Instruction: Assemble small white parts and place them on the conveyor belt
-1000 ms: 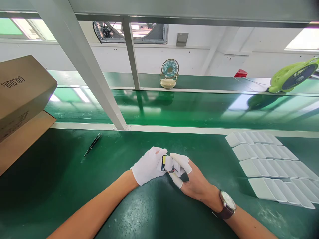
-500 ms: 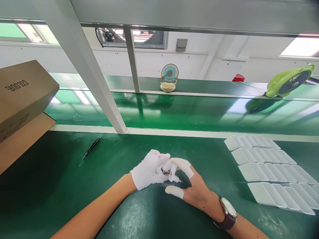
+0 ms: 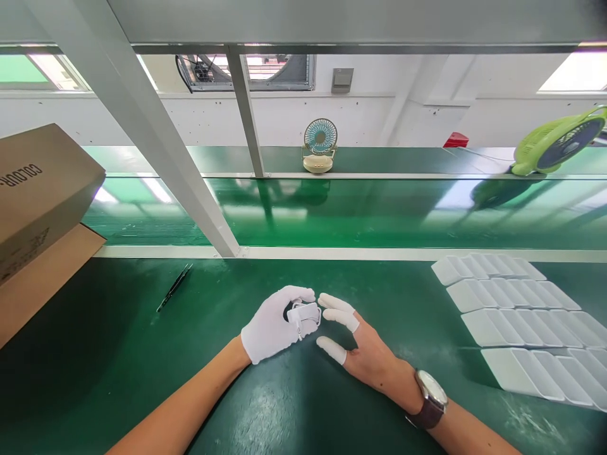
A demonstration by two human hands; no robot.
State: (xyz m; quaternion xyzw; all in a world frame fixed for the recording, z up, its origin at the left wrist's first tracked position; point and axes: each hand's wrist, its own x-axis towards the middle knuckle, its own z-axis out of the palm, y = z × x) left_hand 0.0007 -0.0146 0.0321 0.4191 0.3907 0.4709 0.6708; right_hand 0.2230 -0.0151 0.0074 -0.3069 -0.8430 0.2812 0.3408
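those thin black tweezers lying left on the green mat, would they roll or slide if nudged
The thin black tweezers lie flat and slim on the green mat, so they probably slide rather than roll. They look light and likely pivot if pushed at one end.

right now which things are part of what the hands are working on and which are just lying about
In hand:
- small white part, held by the gloved left hand
- right hand, finger cots on, fingertips beside the part
- rows of white pieces, probably related

Lying about:
- black tweezers
- cardboard box
- small desk fan
- green fan
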